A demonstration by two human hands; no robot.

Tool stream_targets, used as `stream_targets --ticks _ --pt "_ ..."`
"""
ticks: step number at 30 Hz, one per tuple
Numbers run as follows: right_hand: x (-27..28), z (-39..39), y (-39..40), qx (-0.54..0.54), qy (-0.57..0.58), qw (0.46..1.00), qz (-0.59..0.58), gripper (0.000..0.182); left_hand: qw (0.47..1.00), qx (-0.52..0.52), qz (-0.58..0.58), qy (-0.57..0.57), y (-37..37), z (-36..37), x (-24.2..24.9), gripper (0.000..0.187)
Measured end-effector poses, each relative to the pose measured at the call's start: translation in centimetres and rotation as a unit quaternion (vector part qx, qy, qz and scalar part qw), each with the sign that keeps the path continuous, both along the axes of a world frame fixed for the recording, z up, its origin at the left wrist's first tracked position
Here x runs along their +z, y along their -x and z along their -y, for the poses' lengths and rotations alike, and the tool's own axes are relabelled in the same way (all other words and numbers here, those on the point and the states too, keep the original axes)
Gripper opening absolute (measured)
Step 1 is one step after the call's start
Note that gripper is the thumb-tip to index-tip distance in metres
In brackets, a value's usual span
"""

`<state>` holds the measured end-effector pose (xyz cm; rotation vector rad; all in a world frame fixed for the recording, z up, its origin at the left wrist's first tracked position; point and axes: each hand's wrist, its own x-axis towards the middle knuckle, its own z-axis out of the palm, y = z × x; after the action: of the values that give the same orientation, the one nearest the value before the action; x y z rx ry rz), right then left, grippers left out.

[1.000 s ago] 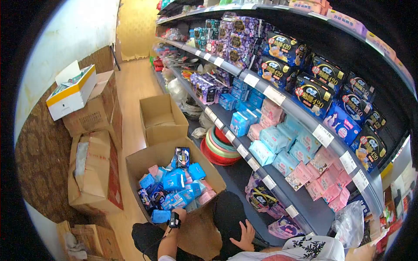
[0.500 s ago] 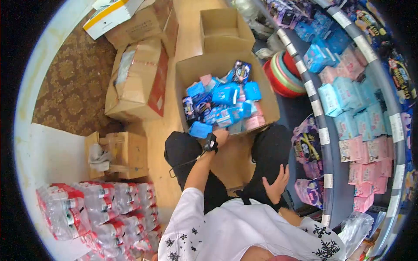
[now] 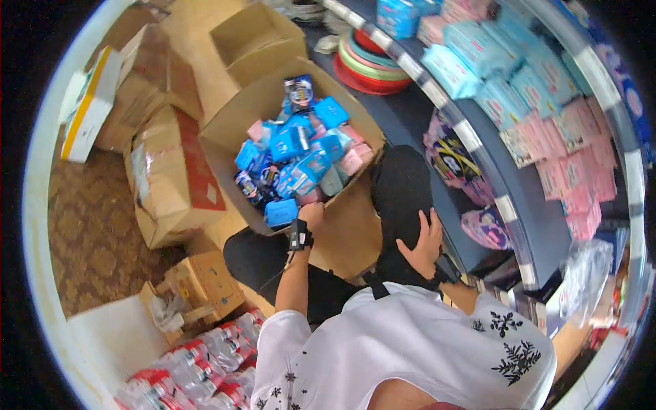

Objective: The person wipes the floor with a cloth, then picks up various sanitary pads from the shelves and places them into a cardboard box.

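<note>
Matt cardboard box (image 3: 234,121); blue packs (image 3: 285,145) (plastic, it seems) look glossy.

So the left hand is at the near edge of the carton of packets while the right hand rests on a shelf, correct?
Not quite: the head view shows the right hand resting on the black-clothed leg instead. The left hand is indeed at the near edge of the carton of packets.

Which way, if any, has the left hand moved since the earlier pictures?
No clear move: against the box, the left hand is still at the near rim, just right of the blue pack.
</note>
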<state>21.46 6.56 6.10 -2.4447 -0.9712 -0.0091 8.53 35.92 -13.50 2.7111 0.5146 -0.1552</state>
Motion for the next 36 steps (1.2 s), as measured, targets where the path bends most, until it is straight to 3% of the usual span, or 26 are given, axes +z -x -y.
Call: stream_targets --ticks 6,9,14,17,20,25,31,36 --pt "1.3 -1.1 -0.3 -0.040 -0.002 0.999 -0.014 0.082 0.999 -0.038 -0.024 -0.006 -0.1 1.8 10.6 0.015" --pt "2.2 -1.7 -0.5 -0.060 -0.003 0.998 -0.023 0.083 0.996 -0.023 -0.081 -0.022 -0.4 2.5 10.9 0.016" --pt "2.1 -1.8 -0.9 -0.078 -0.015 0.996 -0.046 0.083 0.998 -0.032 -0.047 -0.034 0.3 1.8 11.8 0.016" --pt "2.7 -1.2 -1.2 -0.058 -0.009 0.997 -0.043 0.080 0.994 -0.028 -0.102 0.005 0.1 1.6 13.1 0.017" --pt "3.2 -1.0 -2.7 -0.026 -0.021 0.996 -0.078 0.077 1.000 0.003 0.017 0.009 0.3 1.8 13.5 0.017" --pt "5.4 -3.7 -4.7 -0.010 -0.090 0.992 -0.087 0.069 0.999 0.022 0.025 0.002 0.2 1.9 12.6 0.014" --pt "6.9 -7.8 -5.9 0.100 -0.079 0.992 -0.020 0.065 0.999 0.028 0.022 0.023 -0.7 2.7 13.2 0.014" --pt "4.5 -8.1 -7.1 0.080 -0.033 0.993 0.082 0.060 0.997 0.058 0.017 0.043 -1.2 3.3 14.2 0.015"
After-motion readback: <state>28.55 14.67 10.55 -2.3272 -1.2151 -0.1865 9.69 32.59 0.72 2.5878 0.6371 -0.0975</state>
